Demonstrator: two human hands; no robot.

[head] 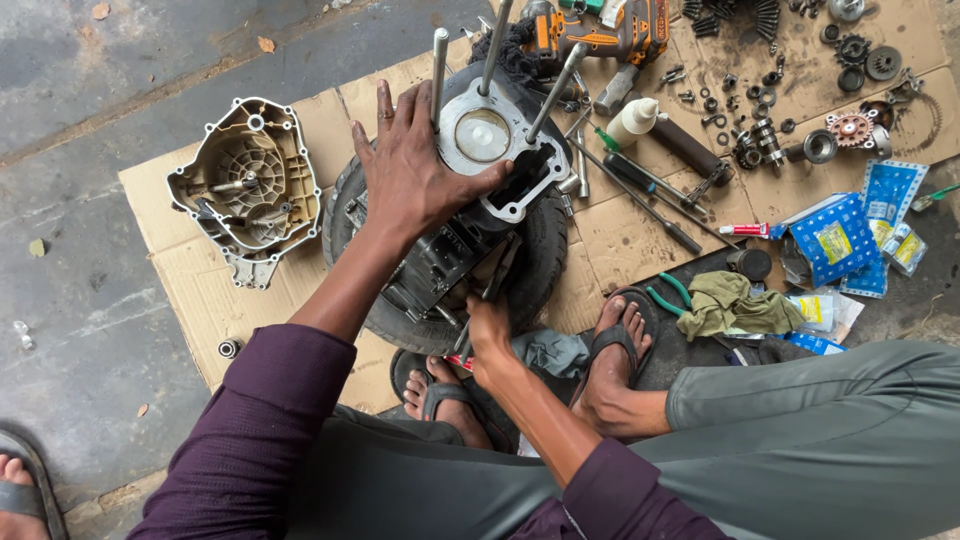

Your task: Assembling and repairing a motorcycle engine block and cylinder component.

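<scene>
An engine cylinder block (497, 160) with a piston crown and several long studs rests on a small black tyre (540, 265). My left hand (412, 170) lies flat on the left side of the block, fingers spread, thumb against the gasket face. My right hand (487, 332) sits low at the engine's near side, closed around a thin metal tool (490, 285) that points up into the engine. Both my sandalled feet flank the tyre's near edge.
A tan crankcase cover (247, 185) lies on cardboard at the left. To the right are an orange power tool (600, 35), screwdrivers, a white bottle (633, 120), gears, bolts, blue packets (835, 240), green pliers and a rag (735, 303). Another person's foot (15, 490) is at bottom left.
</scene>
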